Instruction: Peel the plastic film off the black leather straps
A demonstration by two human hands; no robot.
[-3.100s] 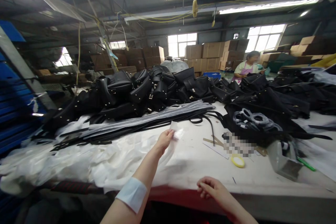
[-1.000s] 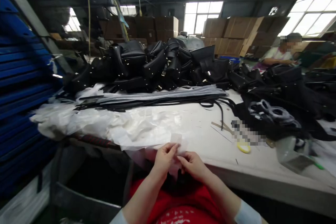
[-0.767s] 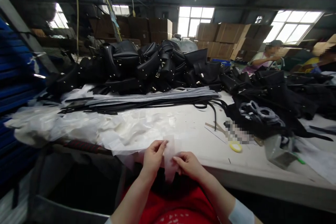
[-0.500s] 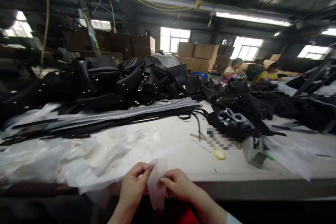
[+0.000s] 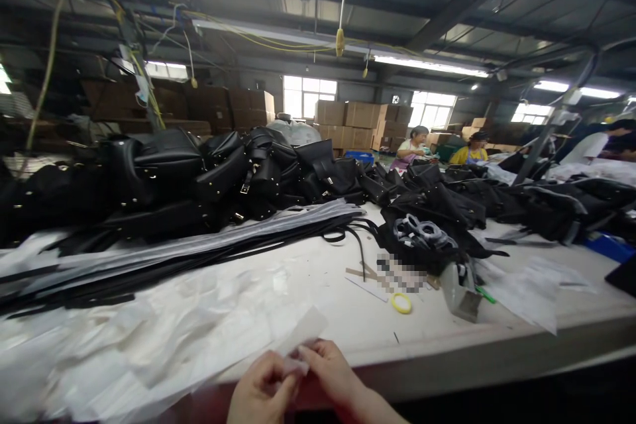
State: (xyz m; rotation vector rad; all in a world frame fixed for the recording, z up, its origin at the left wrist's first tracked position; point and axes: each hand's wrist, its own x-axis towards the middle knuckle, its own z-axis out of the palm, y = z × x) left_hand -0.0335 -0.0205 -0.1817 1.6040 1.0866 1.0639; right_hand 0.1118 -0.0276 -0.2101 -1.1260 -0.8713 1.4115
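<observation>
Both my hands meet at the bottom edge of the view, at the table's near edge. My left hand point(image 5: 262, 392) and my right hand point(image 5: 330, 373) pinch a small clear plastic bag point(image 5: 302, 337) between their fingertips. The bag sticks up and to the right from my fingers. Just beyond them lies a heap of crumpled clear plastic bags point(image 5: 149, 338) on the white table point(image 5: 358, 318).
A pile of black leather bags point(image 5: 223, 172) and long black straps point(image 5: 199, 248) fills the far side. A yellow tape ring point(image 5: 401, 303), a tape dispenser point(image 5: 460, 291) and more black bags point(image 5: 447, 212) lie to the right. Other people point(image 5: 415, 146) work far behind, near cardboard boxes.
My left hand brought the clear bag from over the table back to the near edge, where my right hand joined it. The view has swung up and to the right.
</observation>
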